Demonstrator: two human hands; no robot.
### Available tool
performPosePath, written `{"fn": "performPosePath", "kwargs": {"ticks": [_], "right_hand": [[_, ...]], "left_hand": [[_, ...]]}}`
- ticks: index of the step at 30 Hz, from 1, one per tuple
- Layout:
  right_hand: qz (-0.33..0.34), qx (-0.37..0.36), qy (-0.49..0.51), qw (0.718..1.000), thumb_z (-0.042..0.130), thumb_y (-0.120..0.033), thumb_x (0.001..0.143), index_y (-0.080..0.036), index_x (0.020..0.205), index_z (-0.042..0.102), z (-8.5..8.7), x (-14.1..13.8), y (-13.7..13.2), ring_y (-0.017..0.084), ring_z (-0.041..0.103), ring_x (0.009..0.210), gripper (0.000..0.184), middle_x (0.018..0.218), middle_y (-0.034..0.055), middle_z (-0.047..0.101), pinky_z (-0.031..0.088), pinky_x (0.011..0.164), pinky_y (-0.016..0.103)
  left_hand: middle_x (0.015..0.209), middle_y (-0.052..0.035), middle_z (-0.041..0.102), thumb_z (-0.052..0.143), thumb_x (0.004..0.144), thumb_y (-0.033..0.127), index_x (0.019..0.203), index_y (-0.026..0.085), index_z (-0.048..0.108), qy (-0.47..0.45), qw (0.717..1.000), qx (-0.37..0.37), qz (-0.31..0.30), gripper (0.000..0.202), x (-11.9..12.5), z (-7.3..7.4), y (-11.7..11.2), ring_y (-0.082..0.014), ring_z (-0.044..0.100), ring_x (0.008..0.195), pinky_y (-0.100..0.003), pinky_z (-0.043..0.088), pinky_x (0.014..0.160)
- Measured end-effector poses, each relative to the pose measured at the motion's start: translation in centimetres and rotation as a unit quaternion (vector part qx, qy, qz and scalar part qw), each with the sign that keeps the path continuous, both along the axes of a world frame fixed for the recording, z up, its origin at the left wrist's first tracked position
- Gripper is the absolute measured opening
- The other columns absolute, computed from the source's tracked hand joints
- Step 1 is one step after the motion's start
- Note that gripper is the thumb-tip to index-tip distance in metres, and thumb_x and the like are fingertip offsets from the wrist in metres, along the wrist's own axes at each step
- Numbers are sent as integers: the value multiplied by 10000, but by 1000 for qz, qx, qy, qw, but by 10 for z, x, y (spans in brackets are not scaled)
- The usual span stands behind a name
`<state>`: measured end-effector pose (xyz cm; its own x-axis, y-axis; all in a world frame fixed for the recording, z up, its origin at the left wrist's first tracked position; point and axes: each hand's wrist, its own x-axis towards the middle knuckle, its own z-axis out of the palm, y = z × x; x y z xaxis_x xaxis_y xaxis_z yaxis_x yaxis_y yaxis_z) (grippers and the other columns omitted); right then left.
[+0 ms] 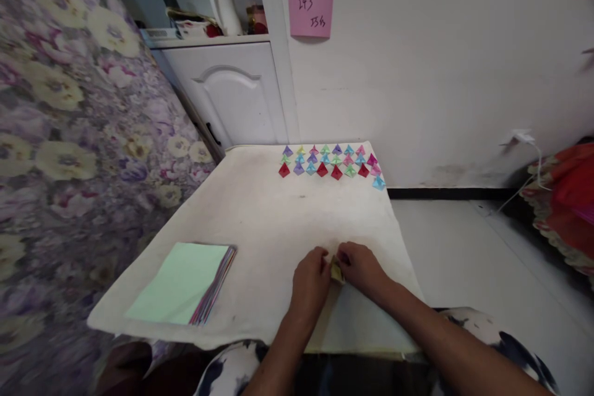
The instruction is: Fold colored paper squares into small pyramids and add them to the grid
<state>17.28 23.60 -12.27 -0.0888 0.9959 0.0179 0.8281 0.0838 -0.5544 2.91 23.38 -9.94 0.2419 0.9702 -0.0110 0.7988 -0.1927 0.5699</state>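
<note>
A small piece of folded yellow paper (337,273) is between my two hands, low over the cloth-covered table (260,216) near its front edge. My left hand (312,279) has its fingers closed on the paper's left side. From the right, my right hand (359,265) pinches the upper right side of the same paper. The fingers hide much of the paper, so its full folded form cannot be made out.
Rows of small folded paper pieces (322,169) in several colours stand along the table's far edge. A stack of coloured paper (183,284), pale green on top, lies at the left. A floral curtain (93,154) hangs left. A pink note (310,3) is on the wall.
</note>
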Motion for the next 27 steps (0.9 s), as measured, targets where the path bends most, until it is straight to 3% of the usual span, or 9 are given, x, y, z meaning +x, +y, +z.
{"fn": "performPosePath", "kwargs": {"ticks": [6,14,27], "right_hand": [[-5,-19,-1,1000,541,-140,732,-185,695,565,3,1,0,130,493,673,63,709,4,583,276,601,232],[-7,-65,17,998,587,-182,719,-192,779,597,8,3,0,120,530,654,61,744,1,626,283,559,217],[-5,-94,12,995,617,-147,680,-190,780,594,10,4,4,113,528,648,112,733,-12,626,275,553,208]], "left_hand": [[812,-10,582,466,821,220,765,216,626,44,999,1,-13,170,1,4,-8,-145,549,753,-235,338,633],[796,-18,569,443,834,248,773,226,649,97,995,-11,-3,216,4,-1,-7,-164,548,741,-255,307,590],[841,-12,596,498,789,227,797,245,658,93,995,-25,1,161,5,-2,-5,-168,565,771,-251,300,570]]}}
